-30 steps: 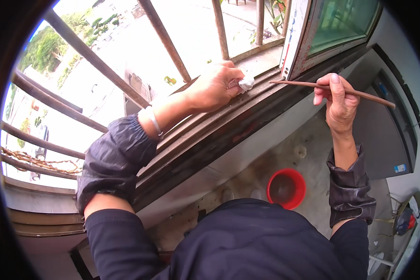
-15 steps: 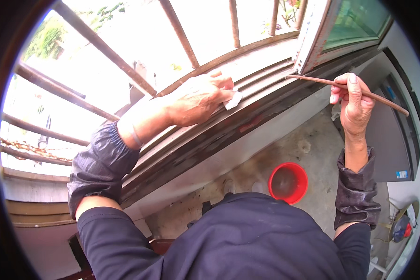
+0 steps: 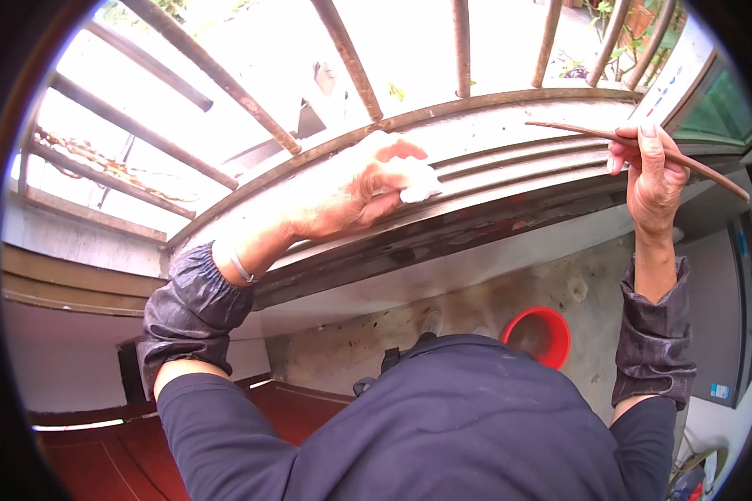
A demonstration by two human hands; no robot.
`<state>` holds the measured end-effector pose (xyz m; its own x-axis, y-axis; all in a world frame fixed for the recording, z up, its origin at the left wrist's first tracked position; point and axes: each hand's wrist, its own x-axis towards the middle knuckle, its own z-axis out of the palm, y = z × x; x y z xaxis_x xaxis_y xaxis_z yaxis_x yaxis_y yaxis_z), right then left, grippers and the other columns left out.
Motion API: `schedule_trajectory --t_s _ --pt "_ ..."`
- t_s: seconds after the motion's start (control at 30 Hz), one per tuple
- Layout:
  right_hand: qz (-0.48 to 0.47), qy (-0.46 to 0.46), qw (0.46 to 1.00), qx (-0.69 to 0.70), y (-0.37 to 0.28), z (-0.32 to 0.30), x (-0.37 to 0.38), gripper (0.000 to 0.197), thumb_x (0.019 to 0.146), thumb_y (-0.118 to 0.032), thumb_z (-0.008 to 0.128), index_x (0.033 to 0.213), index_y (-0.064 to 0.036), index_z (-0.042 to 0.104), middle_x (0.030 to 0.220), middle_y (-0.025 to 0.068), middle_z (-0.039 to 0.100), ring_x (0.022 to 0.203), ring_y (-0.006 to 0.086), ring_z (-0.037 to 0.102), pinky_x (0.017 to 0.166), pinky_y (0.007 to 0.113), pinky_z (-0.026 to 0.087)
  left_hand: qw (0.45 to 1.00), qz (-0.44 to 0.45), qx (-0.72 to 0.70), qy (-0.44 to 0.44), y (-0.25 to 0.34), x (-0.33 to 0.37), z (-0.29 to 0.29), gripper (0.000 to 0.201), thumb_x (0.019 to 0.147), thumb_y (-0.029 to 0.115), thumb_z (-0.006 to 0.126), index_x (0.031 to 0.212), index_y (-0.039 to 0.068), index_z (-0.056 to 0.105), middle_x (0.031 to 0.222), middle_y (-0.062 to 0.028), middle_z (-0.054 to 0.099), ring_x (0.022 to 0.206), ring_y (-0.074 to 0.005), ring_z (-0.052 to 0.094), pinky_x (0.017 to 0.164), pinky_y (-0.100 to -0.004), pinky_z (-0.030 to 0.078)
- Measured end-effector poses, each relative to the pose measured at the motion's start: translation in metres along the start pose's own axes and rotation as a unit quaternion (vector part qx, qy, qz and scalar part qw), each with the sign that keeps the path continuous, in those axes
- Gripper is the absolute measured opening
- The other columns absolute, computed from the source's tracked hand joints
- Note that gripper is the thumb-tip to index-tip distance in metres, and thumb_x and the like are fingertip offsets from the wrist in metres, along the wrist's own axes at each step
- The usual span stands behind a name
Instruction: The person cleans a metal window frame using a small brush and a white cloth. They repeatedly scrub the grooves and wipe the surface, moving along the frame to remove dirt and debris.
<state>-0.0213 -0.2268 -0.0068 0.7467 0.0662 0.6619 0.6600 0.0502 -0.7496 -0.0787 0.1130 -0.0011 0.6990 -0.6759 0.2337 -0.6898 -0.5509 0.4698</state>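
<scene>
My left hand (image 3: 355, 185) is closed round a crumpled white tissue or cloth (image 3: 422, 185), of which one end sticks out past the fingers. It rests at the grooved window track (image 3: 518, 163), beside the pale sill. On the other side my right hand (image 3: 653, 179) pinches a thin brown wooden stick (image 3: 581, 129), probably a chopstick. The stick's narrow tip points left above the track, and its thicker end juts out to the right behind the hand. Dark sleeve covers wrap both forearms.
Rusty window bars (image 3: 342, 54) curve along beyond the sill. A green-glass window sash (image 3: 723, 104) stands at the far right. Below, a red bucket (image 3: 560, 338) of murky water is on the concrete floor (image 3: 468, 301). A grey cabinet-like panel (image 3: 706, 309) is at the right.
The view has swung toward the left, so the track looks more level. The stick's tip has come away from the corner by the window frame. Both hands keep their hold.
</scene>
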Motion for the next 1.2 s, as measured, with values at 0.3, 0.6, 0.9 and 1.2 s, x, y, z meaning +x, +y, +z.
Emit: schedule_trajectory --t_s 0.3,0.6,0.9,1.2 --pt "-0.03 -0.045 0.998 0.037 -0.01 0.029 0.012 0.03 0.093 -0.021 0.051 0.085 0.0043 0.065 0.066 0.0092 0.062 0.053 0.0121 0.056 0.053 0.023 0.047 0.988 -0.108 0.077 0.075 0.016 -0.006 -0.002 0.007 0.079 0.006 0.064 0.087 0.007 0.064 0.079 -0.0055 0.051 0.068 -0.0178 0.05 0.059 -0.0297 0.04" --pt "-0.023 -0.014 0.999 0.025 0.002 0.001 0.004 0.03 0.094 -0.021 0.049 0.085 0.0042 0.064 0.067 0.0088 0.062 0.053 0.0119 0.056 0.053 0.023 0.047 0.991 -0.121 -0.026 -0.046 0.019 0.019 -0.003 0.025 0.083 0.005 0.058 0.107 0.007 0.061 0.087 -0.0062 0.053 0.069 -0.0128 0.051 0.063 -0.0256 0.045" --pt "0.019 0.027 0.999 0.037 0.022 -0.024 -0.008 0.028 0.094 -0.018 0.045 0.089 0.0046 0.061 0.069 0.0091 0.059 0.055 0.0137 0.052 0.051 0.024 0.043 0.991 0.036 0.048 -0.117 -0.013 0.029 0.006 0.023 0.084 0.007 0.056 0.107 0.01 0.058 0.099 -0.0149 0.057 0.09 -0.0289 0.057 0.077 -0.0358 0.047" --pt "0.04 0.01 0.997 0.06 0.036 -0.003 -0.017 0.031 0.096 -0.02 0.045 0.092 0.0056 0.061 0.07 0.0093 0.058 0.056 0.0141 0.052 0.054 0.024 0.044 0.981 0.067 0.076 -0.165 -0.014 0.018 -0.003 0.015 0.089 0.016 0.043 0.089 0.004 0.053 0.086 -0.0188 0.053 0.084 -0.0351 0.051 0.077 -0.0424 0.043"
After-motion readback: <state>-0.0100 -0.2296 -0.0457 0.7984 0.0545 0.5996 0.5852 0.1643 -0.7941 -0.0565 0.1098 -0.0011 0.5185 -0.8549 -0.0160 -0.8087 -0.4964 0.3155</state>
